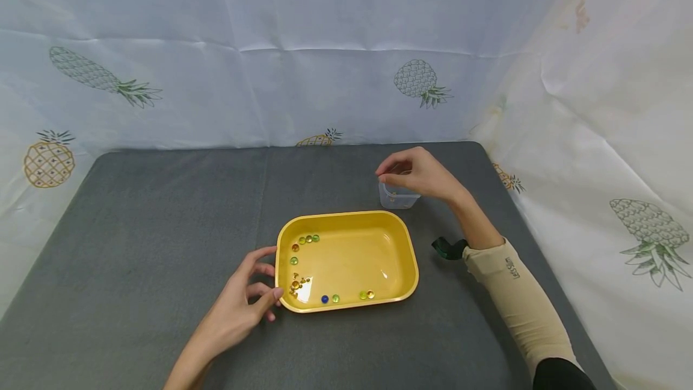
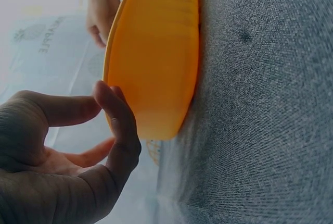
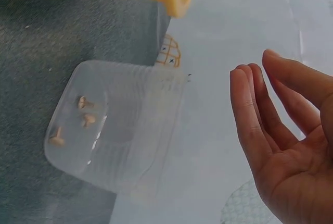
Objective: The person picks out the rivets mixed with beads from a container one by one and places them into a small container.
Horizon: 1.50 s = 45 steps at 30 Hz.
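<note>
My left hand [image 1: 233, 312] holds the left side of a yellow tray [image 1: 352, 257], its thumb on the rim near the front corner. Inside the tray lie several green and amber marbles [image 1: 294, 260], a blue marble [image 1: 325, 299] and a cluster of small gold pushpins [image 1: 296, 284]. Just above a clear plastic container [image 1: 397, 200] hovers my right hand [image 1: 425, 173]. The right wrist view shows a gap between its thumb and fingers, with nothing held. A few pushpins [image 3: 57, 137] lie on the container's bottom.
Both vessels stand on a grey cloth-covered table [image 1: 162, 227], the container behind the tray's right back corner. A dark green strap [image 1: 449, 248] hangs by the right wrist. White pineapple-print cloth [image 1: 325, 95] rises behind the table and along its right side.
</note>
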Tool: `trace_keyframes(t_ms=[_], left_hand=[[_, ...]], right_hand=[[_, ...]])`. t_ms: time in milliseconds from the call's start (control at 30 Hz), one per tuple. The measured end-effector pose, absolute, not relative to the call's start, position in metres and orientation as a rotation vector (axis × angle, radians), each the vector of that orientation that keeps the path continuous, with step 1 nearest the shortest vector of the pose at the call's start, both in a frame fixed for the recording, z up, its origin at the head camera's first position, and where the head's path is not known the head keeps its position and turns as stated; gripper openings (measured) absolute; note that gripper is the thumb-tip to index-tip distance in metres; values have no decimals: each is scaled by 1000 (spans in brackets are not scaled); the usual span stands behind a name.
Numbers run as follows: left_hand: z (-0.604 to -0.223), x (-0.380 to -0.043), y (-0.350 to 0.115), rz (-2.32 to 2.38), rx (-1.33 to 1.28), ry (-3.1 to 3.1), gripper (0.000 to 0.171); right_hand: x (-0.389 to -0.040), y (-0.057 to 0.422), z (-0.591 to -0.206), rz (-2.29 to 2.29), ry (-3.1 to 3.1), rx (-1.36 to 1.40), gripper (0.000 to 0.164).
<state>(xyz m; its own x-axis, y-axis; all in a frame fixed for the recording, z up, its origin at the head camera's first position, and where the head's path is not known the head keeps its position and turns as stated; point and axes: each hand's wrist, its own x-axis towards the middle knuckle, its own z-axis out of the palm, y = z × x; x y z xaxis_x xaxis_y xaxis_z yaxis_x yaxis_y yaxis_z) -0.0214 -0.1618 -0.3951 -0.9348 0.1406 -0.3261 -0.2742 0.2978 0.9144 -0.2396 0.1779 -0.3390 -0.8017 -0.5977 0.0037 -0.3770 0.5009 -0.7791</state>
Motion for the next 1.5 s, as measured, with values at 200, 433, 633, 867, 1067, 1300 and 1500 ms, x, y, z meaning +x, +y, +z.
trace_keyframes(t_ms=[200,433,633,867,1067,1300,1500], left_hand=[[-395,-21,-162,1676,-118,2223,71],[-395,-21,-162,1678,-110,2224,70],[-394,-21,-162,1681,-119,2225,70],[-393,-20,-161,1681,-135,2222,71],[-393,-20,-162,1678,-136,2217,71],[-394,-20,-162,1684,-121,2219,70],[-394,-20,-162,1687,-122,2212,70]], right_hand=[[-236,169,-330,-1192,2452,-851,13],[-228,158,-320,-1133,2467,-903,13],[-220,146,-312,-1095,2463,-982,13],[-211,132,-307,-1068,2438,-1065,13],[-204,121,-305,-1064,2410,-1127,12],[-199,108,-307,-1075,2369,-1191,12],[-194,98,-307,-1063,2327,-1204,11]])
